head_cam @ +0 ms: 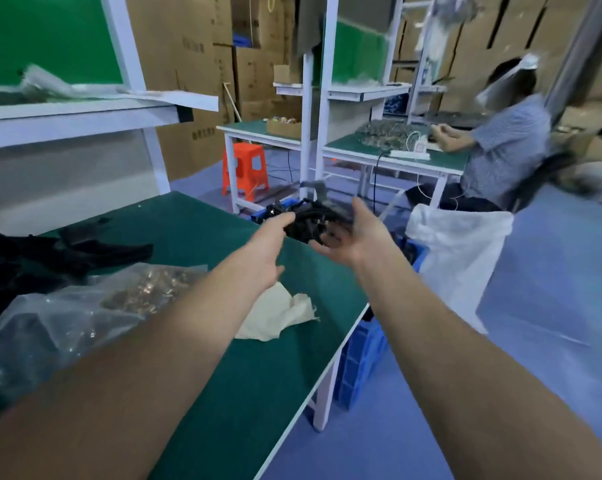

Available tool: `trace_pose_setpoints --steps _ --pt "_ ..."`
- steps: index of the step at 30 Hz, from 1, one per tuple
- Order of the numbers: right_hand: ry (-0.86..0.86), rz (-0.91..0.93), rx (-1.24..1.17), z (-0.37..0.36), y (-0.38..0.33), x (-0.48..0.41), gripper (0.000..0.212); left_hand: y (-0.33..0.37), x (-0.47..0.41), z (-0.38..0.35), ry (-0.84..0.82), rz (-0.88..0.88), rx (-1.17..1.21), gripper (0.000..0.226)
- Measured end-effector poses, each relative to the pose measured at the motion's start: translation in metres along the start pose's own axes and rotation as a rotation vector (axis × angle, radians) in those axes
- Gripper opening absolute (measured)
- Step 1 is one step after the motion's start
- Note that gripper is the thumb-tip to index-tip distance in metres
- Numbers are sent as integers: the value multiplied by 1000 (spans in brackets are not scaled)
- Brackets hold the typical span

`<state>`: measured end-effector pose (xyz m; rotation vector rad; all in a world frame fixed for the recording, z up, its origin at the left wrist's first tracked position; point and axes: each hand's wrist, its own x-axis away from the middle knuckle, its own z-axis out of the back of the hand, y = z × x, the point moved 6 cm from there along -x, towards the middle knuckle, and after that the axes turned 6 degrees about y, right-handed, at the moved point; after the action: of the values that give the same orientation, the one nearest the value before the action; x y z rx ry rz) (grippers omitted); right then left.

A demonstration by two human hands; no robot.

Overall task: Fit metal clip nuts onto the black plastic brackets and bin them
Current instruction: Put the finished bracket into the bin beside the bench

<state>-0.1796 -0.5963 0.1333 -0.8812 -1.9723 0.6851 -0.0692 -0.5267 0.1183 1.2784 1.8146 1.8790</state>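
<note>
Cluster of black plastic brackets point(308, 221): off the far right edge of the green tabletop point(223, 375), over a blue plastic bin point(418, 256), between both hands. Left hand point(266, 249): grip slack, fingers straight, touching the cluster. Right hand point(356, 237): grip spread, fingers blurred, loosely curved under it. Clear plastic bag of copper-coloured metal clip nuts point(143, 289): on the tabletop, beside the left forearm.

Both arms outstretched. Left hand point(266, 249), right hand point(356, 239): palms face each other, fingers relaxed, loosely spread; right fingertips blurred.
</note>
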Motion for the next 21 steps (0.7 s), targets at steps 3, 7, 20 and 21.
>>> trace_pose_setpoints --steps 3,7,20,21 --pt "-90 85 413 -48 43 -13 43 5 -7 10 40 -15 -20 26" --pt "-77 205 490 -70 96 -7 38 6 -13 54 202 -172 -136 29" --pt "-565 216 504 -166 160 95 22 58 112 204 566 -751 -654 47" --pt "-623 208 497 -178 168 106 20 62 127 228 670 -774 -675 41"
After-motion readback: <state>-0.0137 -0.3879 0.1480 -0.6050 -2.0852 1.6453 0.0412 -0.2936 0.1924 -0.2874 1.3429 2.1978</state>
